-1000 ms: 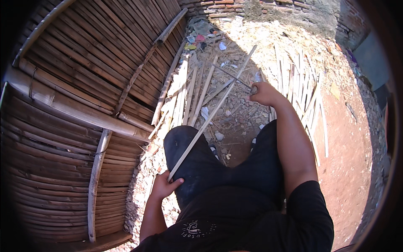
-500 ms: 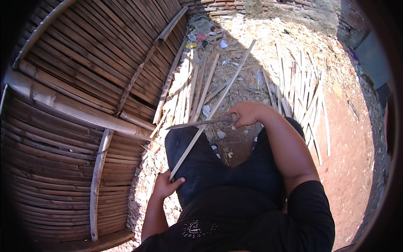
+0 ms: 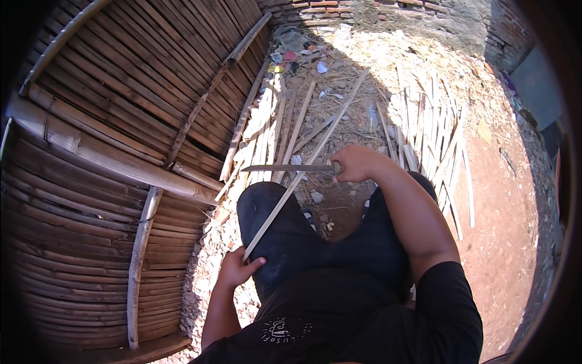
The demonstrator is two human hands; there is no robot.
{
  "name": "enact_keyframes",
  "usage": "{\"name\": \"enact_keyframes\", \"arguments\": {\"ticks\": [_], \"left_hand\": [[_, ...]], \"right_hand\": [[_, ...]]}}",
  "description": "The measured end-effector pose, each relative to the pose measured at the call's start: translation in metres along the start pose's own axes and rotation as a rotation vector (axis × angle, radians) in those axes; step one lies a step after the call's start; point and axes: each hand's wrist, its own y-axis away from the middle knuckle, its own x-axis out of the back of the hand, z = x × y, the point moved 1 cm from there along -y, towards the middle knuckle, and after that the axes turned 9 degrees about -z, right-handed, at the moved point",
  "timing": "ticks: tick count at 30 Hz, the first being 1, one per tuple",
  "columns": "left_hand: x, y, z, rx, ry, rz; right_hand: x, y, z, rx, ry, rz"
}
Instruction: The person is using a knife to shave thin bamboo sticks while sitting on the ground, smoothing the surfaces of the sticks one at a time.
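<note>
My left hand (image 3: 237, 267) is closed around the near end of a long, pale bamboo strip (image 3: 276, 210). The strip slants across my left thigh, and its far end points up and to the right over the littered ground. In my right hand (image 3: 357, 164) is the handle of a long-bladed knife (image 3: 285, 168). Its dark blade points left and crosses the strip just beyond my left knee. Whether the edge bites into the strip cannot be made out.
A bamboo-slat wall (image 3: 139, 73) with a thick pole (image 3: 103, 148) rises on the left. Bamboo strips lie ahead in a left pile (image 3: 260, 130) and a right pile (image 3: 431, 130). A brick wall (image 3: 388, 15) closes the far side. Bare reddish ground (image 3: 503, 242) lies at right.
The knife has slid farther along the strip, away from me, and its blade has turned nearly level across the view. My left hand keeps its grip at the near end.
</note>
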Motion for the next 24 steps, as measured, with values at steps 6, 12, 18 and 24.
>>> {"name": "enact_keyframes", "arguments": {"ticks": [6,12,18,24], "left_hand": [[-0.004,-0.002,-0.021,-0.026,-0.012,0.020],[-0.005,-0.005,-0.020,-0.059,0.024,0.015],[-0.005,-0.005,-0.021,-0.064,0.009,0.015],[-0.002,-0.002,-0.007,-0.040,-0.021,0.029]], "right_hand": [[-0.004,-0.001,-0.024,0.105,0.042,-0.076],[0.028,0.015,0.056,-0.295,-0.160,0.287],[0.019,0.009,0.048,-0.206,-0.145,0.262],[-0.004,-0.004,-0.017,0.019,0.063,-0.095]]}}
